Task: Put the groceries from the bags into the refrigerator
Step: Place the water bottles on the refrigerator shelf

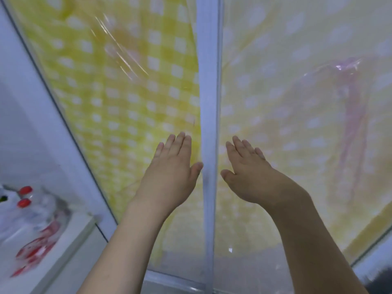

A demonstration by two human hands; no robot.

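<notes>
Pressing flat against the refrigerator doors, both hands are showing straight, released fingers and grasping nothing: the left hand (171,166) is lying on the left door (118,85), the right hand (248,172) on the right door (297,102), either side of the centre seam (209,115). Two red-capped bottles (27,211) are standing at lower left; their labels are too blurred to read.

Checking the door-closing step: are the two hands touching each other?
Apart. The head view shows the pale centre strip between the doors running between the left hand and right hand, with a clear gap between their thumbs.
</notes>
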